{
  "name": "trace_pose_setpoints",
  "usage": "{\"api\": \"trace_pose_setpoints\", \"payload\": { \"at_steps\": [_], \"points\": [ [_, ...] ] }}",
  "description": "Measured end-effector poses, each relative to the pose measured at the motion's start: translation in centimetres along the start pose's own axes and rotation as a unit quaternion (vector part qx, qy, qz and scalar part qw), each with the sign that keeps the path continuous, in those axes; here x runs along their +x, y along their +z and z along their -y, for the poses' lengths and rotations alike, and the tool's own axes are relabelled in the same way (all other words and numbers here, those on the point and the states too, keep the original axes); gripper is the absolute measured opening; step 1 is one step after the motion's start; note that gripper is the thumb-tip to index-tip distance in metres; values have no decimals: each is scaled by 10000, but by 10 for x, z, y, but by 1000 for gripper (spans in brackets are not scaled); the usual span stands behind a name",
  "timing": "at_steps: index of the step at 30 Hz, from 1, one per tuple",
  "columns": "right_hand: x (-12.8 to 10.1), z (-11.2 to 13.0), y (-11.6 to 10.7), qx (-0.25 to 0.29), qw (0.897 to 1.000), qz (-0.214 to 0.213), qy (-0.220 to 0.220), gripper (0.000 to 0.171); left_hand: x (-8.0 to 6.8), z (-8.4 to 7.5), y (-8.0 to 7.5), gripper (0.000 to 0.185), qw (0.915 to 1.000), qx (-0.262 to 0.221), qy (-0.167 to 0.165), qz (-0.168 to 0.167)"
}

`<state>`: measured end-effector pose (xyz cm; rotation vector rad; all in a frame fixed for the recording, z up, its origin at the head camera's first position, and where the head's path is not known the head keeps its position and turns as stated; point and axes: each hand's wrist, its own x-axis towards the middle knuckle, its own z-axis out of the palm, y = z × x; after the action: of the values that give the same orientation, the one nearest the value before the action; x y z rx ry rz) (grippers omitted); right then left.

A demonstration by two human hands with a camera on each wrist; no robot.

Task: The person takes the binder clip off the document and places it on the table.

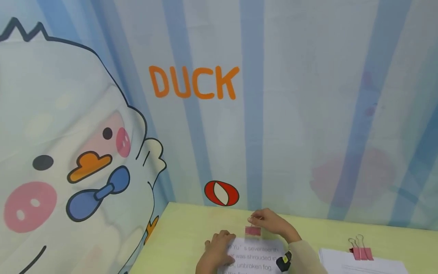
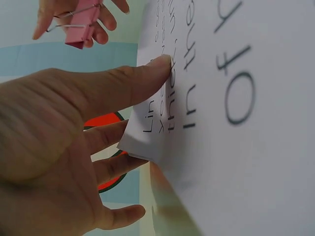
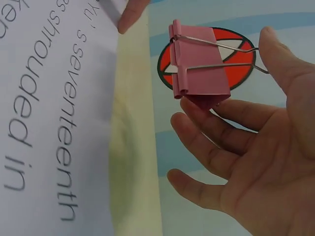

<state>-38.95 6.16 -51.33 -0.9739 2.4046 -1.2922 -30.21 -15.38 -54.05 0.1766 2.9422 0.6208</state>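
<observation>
At table's far edge: right hand (image 1: 273, 223) fingers pinch pink binder clip (image 1: 253, 230); left hand (image 1: 219, 249) fingers grip printed sheet (image 1: 254, 257) corner.

- A pale yellow-green table (image 1: 178, 236) stands against a striped cartoon curtain.
- A printed sheet (image 1: 254, 258) lies at its near edge.
- To the right lies a stack of paper (image 1: 362, 265), fastened by a pink clip (image 1: 361, 252).
</observation>
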Motion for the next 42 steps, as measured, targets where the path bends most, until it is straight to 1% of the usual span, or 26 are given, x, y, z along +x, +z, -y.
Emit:
{"api": "trace_pose_setpoints", "payload": {
  "at_steps": [2, 6, 9, 11, 15, 22, 25, 30, 34, 36, 40, 42],
  "points": [
    [-3, 2, -5, 128, 9999, 67, 74, 41, 0, 0, 1, 62, 10000, 18, 23, -26],
    [-9, 7, -15, 297, 9992, 147, 227, 39, 0, -2, 1, 62, 9999, -63, -81, 18],
    [-13, 11, -21, 290, 9992, 96, 256, 38, 0, -4, 1, 61, 9997, -194, -156, 3],
    [-15, 13, -26, 245, 9993, 26, 291, 39, 0, -5, 0, 61, 9996, -252, -147, -55],
    [-23, 15, -33, 226, 9991, -61, 365, 42, 0, -7, -1, 62, 9996, -246, -66, -108],
    [-41, 14, -44, 665, 9962, 26, 567, 39, -2, -8, -3, 63, 9999, -67, 110, -32],
    [-49, 14, -48, 638, 9959, 12, 646, 42, -3, -7, -1, 66, 9998, -93, 141, -43],
    [-58, 12, -56, 586, 9958, 12, 703, 44, -3, -6, 0, 75, 9995, -166, 171, -198],
    [-65, 10, -60, 539, 9958, -13, 738, 42, -3, -7, 1, 79, 9993, -216, 89, -285],
    [-70, 9, -61, 594, 9951, 37, 794, 44, -4, -7, 2, 79, 9988, -380, -3, -318],
    [-81, 5, -62, 770, 9926, 68, 941, 45, -6, -9, 1, 69, 9966, -746, -201, -288],
    [-86, 2, -63, 818, 9917, 40, 989, 45, -5, -9, 1, 62, 9960, -819, -250, -244]
  ]
}}
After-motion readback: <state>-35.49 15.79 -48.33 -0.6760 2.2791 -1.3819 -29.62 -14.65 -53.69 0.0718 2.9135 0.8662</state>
